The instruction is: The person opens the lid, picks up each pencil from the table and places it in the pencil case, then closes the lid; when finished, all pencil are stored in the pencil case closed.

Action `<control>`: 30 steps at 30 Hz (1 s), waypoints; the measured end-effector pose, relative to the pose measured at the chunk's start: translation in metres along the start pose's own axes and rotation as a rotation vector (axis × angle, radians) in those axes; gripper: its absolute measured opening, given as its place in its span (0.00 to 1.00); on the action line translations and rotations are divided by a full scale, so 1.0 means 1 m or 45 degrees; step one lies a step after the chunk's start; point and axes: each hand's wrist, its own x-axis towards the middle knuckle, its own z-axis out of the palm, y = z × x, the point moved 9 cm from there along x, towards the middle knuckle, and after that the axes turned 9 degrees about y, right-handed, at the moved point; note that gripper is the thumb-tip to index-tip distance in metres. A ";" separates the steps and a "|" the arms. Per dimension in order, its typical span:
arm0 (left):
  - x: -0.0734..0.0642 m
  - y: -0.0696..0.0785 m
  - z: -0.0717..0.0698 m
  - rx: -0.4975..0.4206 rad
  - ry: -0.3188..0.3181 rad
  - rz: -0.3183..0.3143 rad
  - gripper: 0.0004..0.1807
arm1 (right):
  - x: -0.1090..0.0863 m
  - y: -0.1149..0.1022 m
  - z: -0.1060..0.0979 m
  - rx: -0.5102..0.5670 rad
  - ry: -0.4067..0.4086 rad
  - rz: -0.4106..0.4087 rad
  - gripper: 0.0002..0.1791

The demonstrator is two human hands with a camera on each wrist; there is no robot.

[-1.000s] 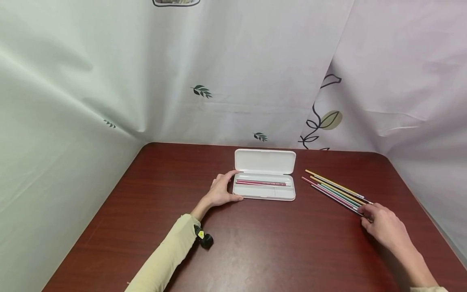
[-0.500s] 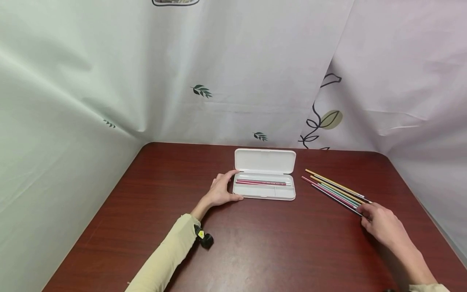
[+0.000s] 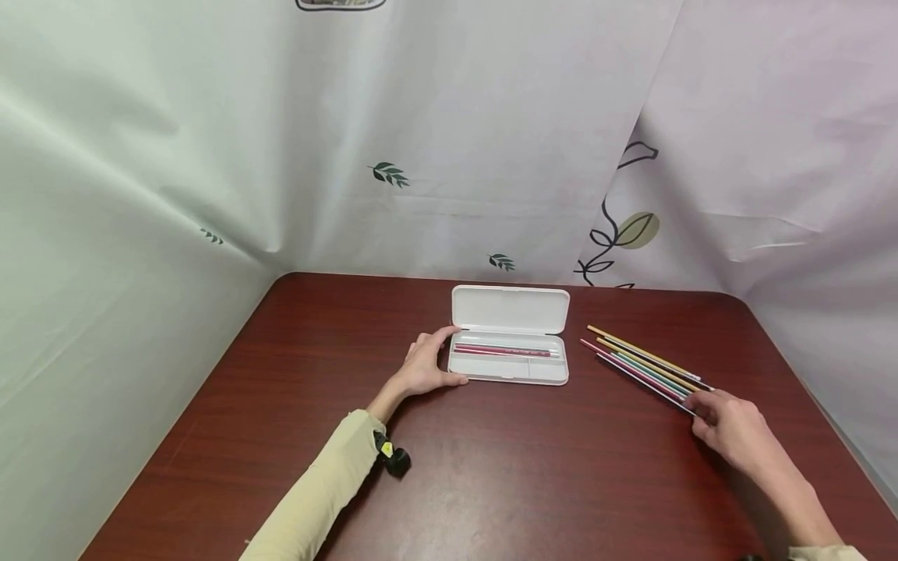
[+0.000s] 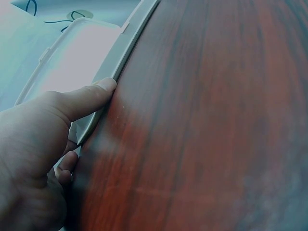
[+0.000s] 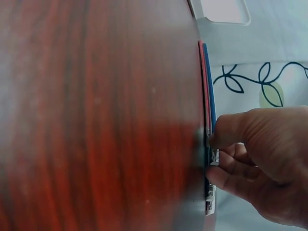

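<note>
A white pencil case [image 3: 491,368] lies with its lid raised at the far middle of the table. Red and pale pencils [image 3: 501,352] lie in its rear compartment. My left hand [image 3: 423,366] holds the case's left end, thumb at the front edge and index finger near the hinge. To the right, several colored pencils [image 3: 645,368], yellow, green, pink and dark, lie slanted side by side. At their near ends my right hand [image 3: 733,428] pinches a pencil; in the right wrist view its thumb [image 5: 228,130] and fingers meet around a blue pencil [image 5: 210,82], beside a pink one.
The brown wooden table [image 3: 533,475] ends at a white patterned curtain [image 3: 449,195] behind the case, with more curtain on both sides. A small black device [image 3: 397,463] sits at the left wrist.
My right hand has shifted slightly to the left along the near ends of the pencils. The nearest pencil has moved a little. My left hand and the case stay in place.
</note>
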 end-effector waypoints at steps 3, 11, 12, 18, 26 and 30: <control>0.000 0.000 0.000 -0.003 -0.006 -0.001 0.51 | 0.003 -0.005 -0.002 0.009 0.038 -0.050 0.16; 0.000 0.000 0.000 0.008 -0.012 -0.017 0.51 | 0.022 -0.022 -0.001 0.064 0.050 -0.108 0.15; 0.000 0.000 0.000 0.008 -0.013 -0.016 0.51 | 0.024 -0.025 -0.001 0.070 0.053 -0.119 0.15; 0.000 0.000 0.001 0.007 -0.017 -0.013 0.51 | 0.039 -0.042 0.005 0.111 0.056 -0.191 0.16; 0.000 -0.001 0.002 0.006 -0.011 -0.012 0.51 | 0.058 -0.061 0.013 0.176 0.074 -0.266 0.16; 0.001 -0.002 0.002 0.006 -0.010 -0.016 0.51 | 0.067 -0.070 0.018 0.200 0.085 -0.312 0.15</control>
